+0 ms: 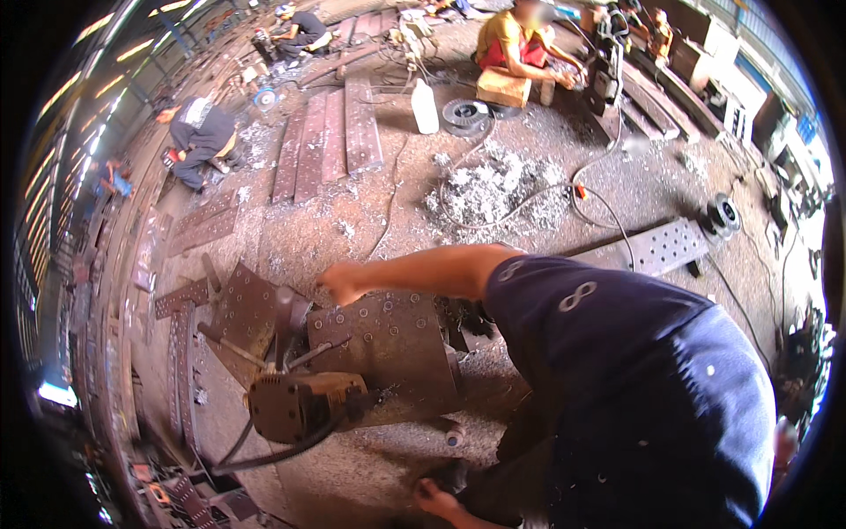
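Observation:
My right hand reaches out past a steel plate with drilled holes. Its fingers are curled in, and whatever they hold, if anything, is hidden. Just below it stands a drilling machine with a yellow and dark motor housing, spoke handles and a black cable. The spokes come close to the plate's left edge, and my right hand is apart from them. Low in the picture, my left hand is beside my dark trousers, next to a dark shape I cannot make out. Shadow hides most of its fingers.
Metal shavings lie heaped beyond my arm, with a cable looping across. Long drilled plates rest on the floor near a white jug. A co-worker sits at another machine; another person crouches at left.

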`<action>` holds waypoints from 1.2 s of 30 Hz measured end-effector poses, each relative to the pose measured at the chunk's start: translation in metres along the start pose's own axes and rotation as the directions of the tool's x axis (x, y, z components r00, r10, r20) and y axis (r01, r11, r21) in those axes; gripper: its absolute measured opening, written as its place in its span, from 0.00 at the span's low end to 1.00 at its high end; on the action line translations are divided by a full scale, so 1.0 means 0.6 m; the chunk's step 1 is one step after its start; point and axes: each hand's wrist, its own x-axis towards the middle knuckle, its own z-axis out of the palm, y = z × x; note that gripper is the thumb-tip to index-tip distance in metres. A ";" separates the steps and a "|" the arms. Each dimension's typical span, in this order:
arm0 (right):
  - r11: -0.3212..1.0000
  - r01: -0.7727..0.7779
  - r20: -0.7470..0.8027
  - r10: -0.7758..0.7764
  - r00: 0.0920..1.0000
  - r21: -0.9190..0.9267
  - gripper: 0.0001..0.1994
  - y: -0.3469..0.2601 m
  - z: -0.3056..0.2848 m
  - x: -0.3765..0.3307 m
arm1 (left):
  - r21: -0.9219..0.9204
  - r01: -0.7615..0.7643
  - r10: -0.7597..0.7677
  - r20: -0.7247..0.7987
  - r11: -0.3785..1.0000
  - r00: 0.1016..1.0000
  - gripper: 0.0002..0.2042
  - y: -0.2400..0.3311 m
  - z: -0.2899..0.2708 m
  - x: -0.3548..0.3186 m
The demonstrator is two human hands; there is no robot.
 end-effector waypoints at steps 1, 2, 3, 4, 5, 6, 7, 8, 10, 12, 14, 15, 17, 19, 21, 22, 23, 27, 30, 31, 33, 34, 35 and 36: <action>0.996 0.082 0.032 -0.083 0.996 0.020 0.31 0.005 0.031 0.030 | 0.067 -0.019 0.015 0.057 0.998 0.998 0.20 -0.002 0.010 -0.009; 0.987 0.123 0.116 -0.134 0.984 0.098 0.30 0.021 0.053 0.057 | 0.059 -0.088 0.084 0.067 0.994 0.994 0.19 -0.013 0.026 -0.013; 0.969 0.167 0.188 -0.201 0.961 0.181 0.29 0.027 0.069 0.085 | 0.046 -0.160 0.157 0.070 0.986 0.985 0.18 -0.029 0.036 -0.001; 0.981 0.146 0.419 -0.187 0.888 0.129 0.28 0.032 0.107 0.100 | 0.055 -0.211 0.206 0.083 0.976 0.975 0.18 -0.055 0.044 0.007; 0.974 0.207 0.627 -0.218 0.748 0.092 0.28 -0.028 0.144 0.127 | 0.088 -0.222 0.220 0.030 0.971 0.975 0.18 -0.070 0.027 0.005; 0.978 0.172 0.547 -0.211 0.810 0.121 0.26 -0.021 0.186 0.113 | 0.093 -0.202 0.198 0.046 0.975 0.979 0.18 -0.065 0.039 0.005; 0.986 0.110 0.452 -0.157 0.878 0.129 0.24 0.034 0.217 0.078 | 0.076 -0.189 0.181 0.099 0.979 0.978 0.18 -0.052 0.069 0.006; 0.979 0.104 0.364 -0.163 0.917 0.176 0.22 0.037 0.240 0.064 | 0.092 -0.155 0.146 0.098 0.984 0.984 0.18 -0.043 0.067 0.002; 0.966 0.122 0.280 -0.185 0.942 0.230 0.20 -0.019 0.229 0.034 | 0.094 -0.056 0.053 0.032 0.994 0.998 0.18 -0.039 0.035 -0.002; 0.965 0.111 0.208 -0.162 0.965 0.236 0.18 -0.052 0.180 -0.026 | 0.022 0.031 -0.031 0.033 0.999 0.999 0.18 -0.031 0.036 -0.004; 0.970 0.065 0.144 -0.101 0.984 0.235 0.17 -0.042 0.132 -0.100 | -0.092 0.142 -0.130 0.119 0.986 0.984 0.18 -0.003 0.050 -0.018; 0.986 -0.011 0.133 -0.011 0.991 0.164 0.16 -0.024 0.108 -0.140 | -0.156 0.203 -0.165 0.224 0.967 0.960 0.18 0.053 0.083 -0.036; 0.996 -0.046 0.098 0.038 0.994 0.075 0.15 -0.060 0.065 -0.169 | -0.280 0.302 -0.205 0.328 0.911 0.922 0.19 0.191 0.115 -0.063; 0.985 -0.105 0.134 0.086 0.987 0.136 0.15 -0.103 0.036 -0.202 | -0.384 0.170 -0.048 0.309 0.908 0.950 0.20 0.261 0.161 -0.057; 0.962 -0.163 0.130 0.137 0.982 0.217 0.17 -0.141 0.027 -0.244 | -0.630 0.223 0.051 0.387 0.744 0.921 0.24 0.321 0.191 -0.039; 0.940 -0.202 0.111 0.178 0.978 0.273 0.19 -0.160 0.036 -0.275 | -0.698 0.284 0.033 0.403 0.657 0.915 0.26 0.362 0.202 -0.037; 0.921 -0.263 0.130 0.234 0.963 0.289 0.23 -0.165 0.052 -0.304 | -0.748 0.351 0.023 0.439 0.563 0.898 0.28 0.406 0.211 -0.043; 0.956 -0.160 0.194 0.113 0.975 0.247 0.26 -0.265 0.054 -0.413 | -0.846 0.456 0.243 0.520 0.275 0.819 0.30 0.387 0.177 0.009; 0.967 0.251 0.308 -0.228 0.924 -0.036 0.25 -0.290 -0.035 -0.433 | -0.840 0.491 0.090 0.521 0.232 0.849 0.27 0.390 0.137 -0.023; 0.888 0.430 0.243 -0.386 0.890 -0.164 0.23 -0.326 -0.109 -0.416 | -0.829 0.441 0.045 0.484 0.344 0.874 0.26 0.377 0.112 -0.025; 0.594 0.562 -0.249 -0.782 0.571 -0.575 0.26 -0.342 -0.170 -0.329 | -0.745 0.371 -0.057 0.411 0.555 0.910 0.25 0.343 0.055 -0.023; 0.502 0.504 -0.233 -0.832 0.504 -0.703 0.28 -0.342 -0.201 -0.275 | -0.732 0.332 -0.045 0.383 0.595 0.923 0.24 0.342 0.044 -0.022; 0.413 0.431 -0.127 -0.824 0.552 -0.802 0.25 -0.315 -0.216 -0.216 | -0.717 0.301 -0.027 0.367 0.629 0.930 0.24 0.349 0.046 -0.021; 0.254 0.338 0.089 -0.667 0.740 -0.906 0.18 -0.260 -0.224 -0.158 | -0.695 0.272 -0.011 0.355 0.665 0.935 0.24 0.356 0.051 -0.025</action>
